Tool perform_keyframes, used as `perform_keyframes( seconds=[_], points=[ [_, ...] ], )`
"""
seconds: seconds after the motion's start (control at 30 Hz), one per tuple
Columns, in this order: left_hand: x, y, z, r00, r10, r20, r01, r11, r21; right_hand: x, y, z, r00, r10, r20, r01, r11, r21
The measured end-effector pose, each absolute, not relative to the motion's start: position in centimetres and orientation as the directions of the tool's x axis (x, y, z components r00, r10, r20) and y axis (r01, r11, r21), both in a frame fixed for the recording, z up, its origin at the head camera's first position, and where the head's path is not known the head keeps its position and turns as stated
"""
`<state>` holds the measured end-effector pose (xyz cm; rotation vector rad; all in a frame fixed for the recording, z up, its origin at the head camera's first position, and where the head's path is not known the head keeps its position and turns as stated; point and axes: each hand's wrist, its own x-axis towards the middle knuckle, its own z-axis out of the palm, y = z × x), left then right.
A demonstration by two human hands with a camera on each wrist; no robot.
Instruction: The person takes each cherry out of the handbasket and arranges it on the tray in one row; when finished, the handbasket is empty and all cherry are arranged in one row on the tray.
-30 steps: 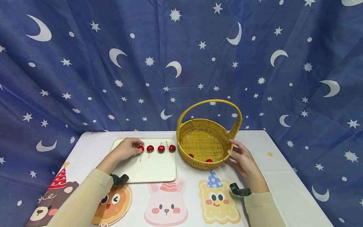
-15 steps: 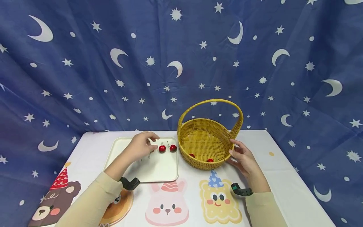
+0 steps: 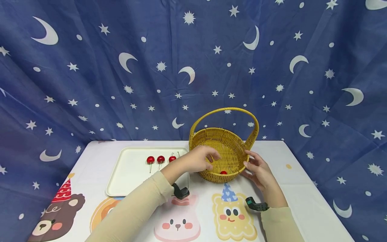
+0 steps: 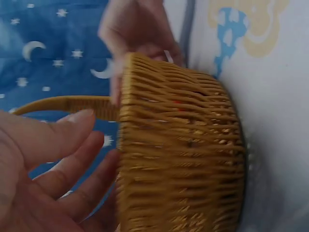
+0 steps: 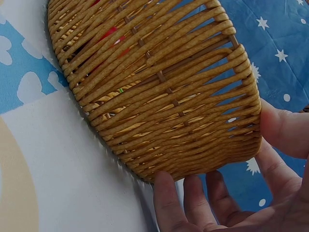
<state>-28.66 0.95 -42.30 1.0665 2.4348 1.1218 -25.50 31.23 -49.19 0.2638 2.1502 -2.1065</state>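
Observation:
A round yellow-brown wicker basket [image 3: 229, 158] with a tall arched handle stands on the table. My right hand [image 3: 258, 169] grips its right side, with fingers at the rim and against the outer wall. Over the basket's left side hovers my left hand [image 3: 201, 159], fingers loosely bent, with nothing seen between them. One red cherry [image 3: 223, 172] shows inside, near the front wall; through the weave, red [image 5: 108, 36] also shows in the right wrist view. More cherries [image 3: 161, 159] with stems lie in a row on the white tray [image 3: 127, 174]. My left forearm covers the tray's right end.
A white tablecloth [image 3: 302, 188] with cartoon figures covers the table. Behind it hangs a blue curtain [image 3: 151, 84] with moons and stars. The basket's handle [image 3: 226, 109] arches above its opening.
My left hand has gone from the leftmost cherry on the tray, rightward along the row, to above the basket. The cherries in view stay in place. My right hand remains at the basket's side.

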Motion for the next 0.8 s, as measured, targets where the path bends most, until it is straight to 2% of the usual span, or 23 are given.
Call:
perform_keyframes(
  seconds=[0.23, 0.4, 0.57, 0.8],
  points=[
    [-30.4, 4.4, -44.5, -0.612, 0.788, -0.06, 0.57, 0.493, 0.657, -25.5, 31.2, -49.1, -0.977, 0.031, -0.21, 0.211, 0.023, -0.977],
    [-31.0, 5.8, -45.2, -0.591, 0.79, -0.162, 0.556, 0.545, 0.628, -25.5, 31.3, -49.0, -0.98, 0.018, -0.197, 0.198, 0.024, -0.98],
    [-31.2, 6.4, -45.4, -0.59, 0.777, -0.22, 0.543, 0.583, 0.605, -25.4, 31.3, -49.0, -0.98, 0.018, -0.198, 0.198, 0.023, -0.98],
    [-31.2, 6.4, -45.5, -0.624, 0.753, -0.209, 0.55, 0.612, 0.568, -25.4, 31.1, -49.1, -0.981, 0.017, -0.196, 0.196, 0.038, -0.98]
  ],
)
